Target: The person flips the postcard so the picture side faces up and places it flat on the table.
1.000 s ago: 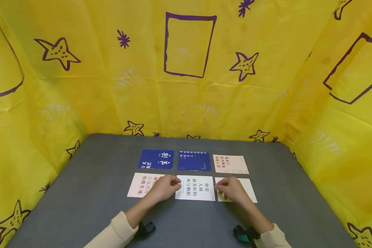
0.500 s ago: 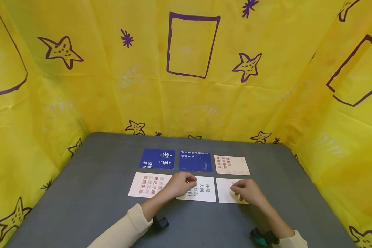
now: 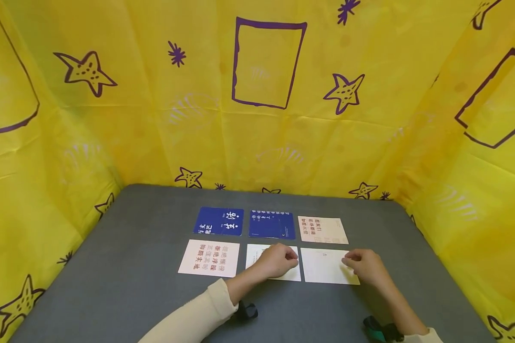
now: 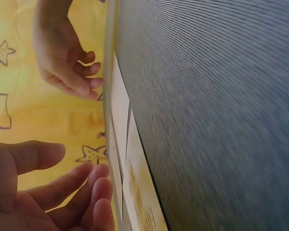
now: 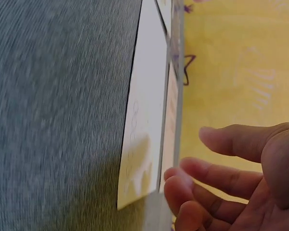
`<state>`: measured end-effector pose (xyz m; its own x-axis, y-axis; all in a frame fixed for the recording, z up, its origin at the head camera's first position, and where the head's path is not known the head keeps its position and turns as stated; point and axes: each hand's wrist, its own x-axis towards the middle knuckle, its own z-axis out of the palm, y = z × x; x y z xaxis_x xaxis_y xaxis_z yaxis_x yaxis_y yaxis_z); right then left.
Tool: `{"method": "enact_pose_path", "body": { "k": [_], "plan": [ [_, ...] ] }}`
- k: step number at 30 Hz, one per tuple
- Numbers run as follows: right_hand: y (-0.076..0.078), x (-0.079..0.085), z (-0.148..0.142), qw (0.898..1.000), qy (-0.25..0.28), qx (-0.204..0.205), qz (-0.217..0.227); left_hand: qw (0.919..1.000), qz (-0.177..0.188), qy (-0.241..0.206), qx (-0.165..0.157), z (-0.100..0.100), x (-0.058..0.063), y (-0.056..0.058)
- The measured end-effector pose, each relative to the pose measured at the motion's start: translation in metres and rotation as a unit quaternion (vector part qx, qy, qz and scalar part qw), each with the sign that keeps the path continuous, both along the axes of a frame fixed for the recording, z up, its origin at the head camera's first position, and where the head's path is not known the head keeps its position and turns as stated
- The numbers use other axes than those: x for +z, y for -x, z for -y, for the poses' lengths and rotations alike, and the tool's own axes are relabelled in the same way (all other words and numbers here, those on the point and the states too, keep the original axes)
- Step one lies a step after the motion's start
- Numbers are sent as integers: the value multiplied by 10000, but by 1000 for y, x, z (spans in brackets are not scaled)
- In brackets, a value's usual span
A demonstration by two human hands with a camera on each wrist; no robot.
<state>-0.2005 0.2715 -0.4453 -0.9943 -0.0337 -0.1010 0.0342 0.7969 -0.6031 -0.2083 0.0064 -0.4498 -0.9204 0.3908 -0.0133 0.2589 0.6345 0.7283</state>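
My left hand (image 3: 276,261) hovers over the middle front white card (image 3: 254,253), covering much of its lettering. In the left wrist view its thumb (image 4: 41,155) stands apart from the loosely bent fingers, with nothing between them. My right hand (image 3: 366,267) is at the right edge of the nearly blank white card (image 3: 326,267). The right wrist view shows its thumb (image 5: 236,140) and fingers apart, holding nothing. To the left lies a pale pink card (image 3: 193,257) with red and grey characters.
Behind the front row lie two dark blue cards (image 3: 219,221) (image 3: 271,226) and a light pink card (image 3: 328,230). All rest on a grey table (image 3: 154,305). Yellow cloth (image 3: 154,128) with purple drawings surrounds its back and sides.
Both hands have moved right: the left from the pink card's edge across the middle white card, the right to the far edge of the right white card. The cards keep their places.
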Motion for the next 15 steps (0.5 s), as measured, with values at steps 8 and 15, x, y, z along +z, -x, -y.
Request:
{"method": "enact_pose_path", "body": {
  "k": [8,15],
  "plan": [
    [1,0,-9,9972,-733,52,-120,9990,-210,396,29,-22,-3,1],
    [0,-7,-7,9956,-930,89,-115,9977,-116,666,30,-28,-3,0]
  ]
}}
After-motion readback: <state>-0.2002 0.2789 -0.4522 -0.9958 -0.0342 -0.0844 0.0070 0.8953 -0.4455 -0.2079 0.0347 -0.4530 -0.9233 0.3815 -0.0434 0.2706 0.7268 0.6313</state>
